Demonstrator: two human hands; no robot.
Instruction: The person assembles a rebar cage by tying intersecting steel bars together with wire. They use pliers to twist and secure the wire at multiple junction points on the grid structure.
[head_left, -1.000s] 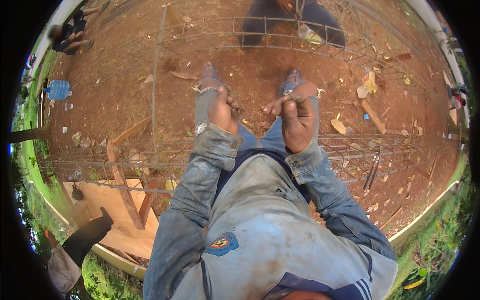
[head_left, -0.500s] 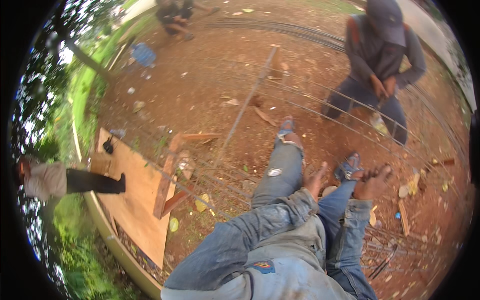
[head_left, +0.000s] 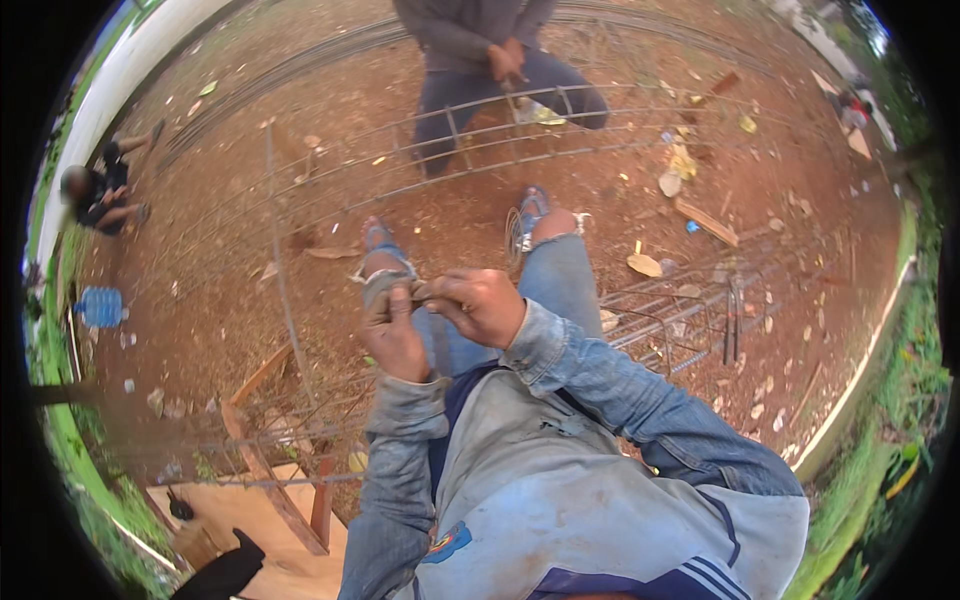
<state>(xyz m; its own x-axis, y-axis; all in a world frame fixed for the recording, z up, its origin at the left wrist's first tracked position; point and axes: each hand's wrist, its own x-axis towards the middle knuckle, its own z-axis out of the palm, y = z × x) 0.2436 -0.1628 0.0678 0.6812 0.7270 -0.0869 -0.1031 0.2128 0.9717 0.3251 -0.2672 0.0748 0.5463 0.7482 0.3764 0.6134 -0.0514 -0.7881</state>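
Observation:
My left hand (head_left: 396, 340) is raised over my left knee, thumb up and fingers curled closed. Against its fingertips my right hand (head_left: 478, 303) is pinched shut. Whatever lies between the fingers is too small to make out. Beyond my sandalled feet runs a long cage of thin steel reinforcing bars (head_left: 455, 130) with cross ties. A co-worker (head_left: 470, 45) kneels on its far side, both hands together at an object I cannot identify. Beside my right foot is a thin loop, seemingly wire (head_left: 515, 238).
More tied steel bars (head_left: 690, 315) lie to my right, with a wood offcut (head_left: 707, 222). At lower left are a wooden frame (head_left: 270, 465) and a plywood sheet (head_left: 310, 555). A blue water jug (head_left: 101, 307) and a seated person (head_left: 105, 190) are at far left.
My hands were apart with fingers partly spread; now they meet above my left knee. The view has turned to the right, so the co-worker appears nearer the middle.

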